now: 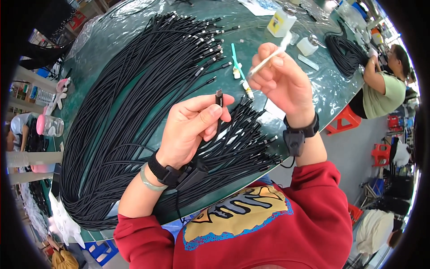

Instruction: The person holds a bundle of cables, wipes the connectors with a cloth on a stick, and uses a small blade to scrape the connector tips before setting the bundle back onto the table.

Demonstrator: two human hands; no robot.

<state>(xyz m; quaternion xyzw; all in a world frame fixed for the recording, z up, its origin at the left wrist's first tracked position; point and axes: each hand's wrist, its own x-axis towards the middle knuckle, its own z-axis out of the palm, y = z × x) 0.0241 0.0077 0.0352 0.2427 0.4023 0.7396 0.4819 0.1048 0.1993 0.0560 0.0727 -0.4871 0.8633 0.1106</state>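
My left hand (188,125) pinches a black cable just below its metal plug (219,96), which points up between thumb and fingers. Raised to the right, my right hand (286,83) grips a thin pale swab stick (265,64) with fluffy white material at its upper end. The swab and plug are apart. Beneath and left of my hands spreads a large looped bundle of black cables (121,98). More cable ends with plugs (251,139) fan out under my left hand. Near my right fingers lies a teal stick (236,62) with white wrapping.
On the green table (329,92) stand a yellow-labelled bottle (281,23) and a smaller white bottle (307,45). A coil of black cable (344,56) lies far right, by a seated person in green (385,87). A red stool (344,121) is below the table's right edge.
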